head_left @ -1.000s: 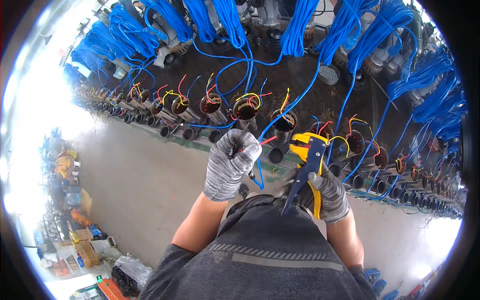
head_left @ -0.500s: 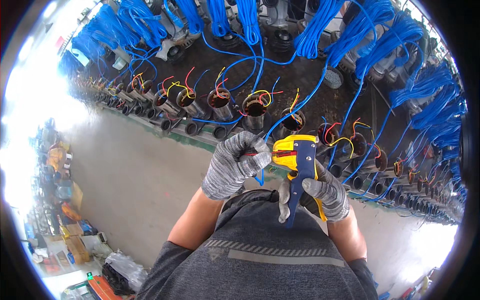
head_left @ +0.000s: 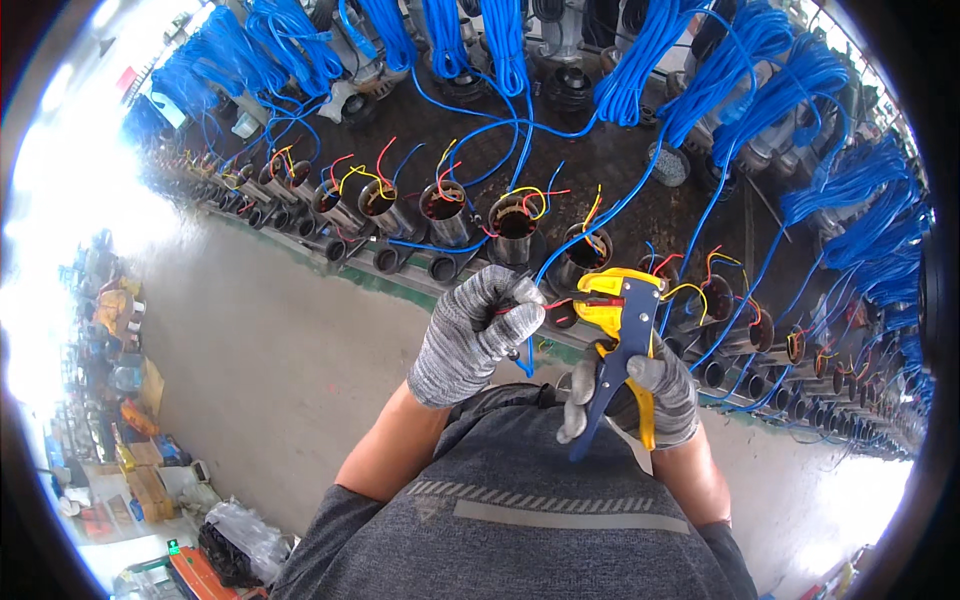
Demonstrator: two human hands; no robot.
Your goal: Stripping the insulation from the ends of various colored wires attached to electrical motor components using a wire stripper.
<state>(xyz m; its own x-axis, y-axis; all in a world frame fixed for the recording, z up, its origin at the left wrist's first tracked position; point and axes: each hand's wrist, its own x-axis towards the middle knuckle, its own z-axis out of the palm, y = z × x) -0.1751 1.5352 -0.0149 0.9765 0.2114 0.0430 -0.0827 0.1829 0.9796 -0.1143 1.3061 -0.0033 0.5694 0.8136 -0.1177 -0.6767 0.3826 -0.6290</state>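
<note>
My left hand (head_left: 476,332), in a grey knitted glove, pinches a thin red wire (head_left: 556,304) between thumb and fingers. The wire's end points toward the jaws of a yellow and dark-blue wire stripper (head_left: 630,318); whether it touches them I cannot tell. A blue cable (head_left: 541,276) runs down behind the left fingers, and a short loop of it shows below them. My right hand (head_left: 660,390), gloved too, is wrapped round the stripper's handles, with the tool's head tilted up and to the left. The right palm is partly hidden by the handles.
Beyond my hands stands a row of open metal cylinders (head_left: 443,212) with red, yellow and blue wires sticking out. Bundles of blue cable (head_left: 640,70) hang at the back of the dark bench (head_left: 610,150). A bowl of grey granules (head_left: 668,166) sits there. Boxes (head_left: 150,490) lie at lower left.
The wire stripper has moved right, away from my left fingers, and a gap with the red wire now shows between them. My left hand has hardly moved and keeps its pinch.
</note>
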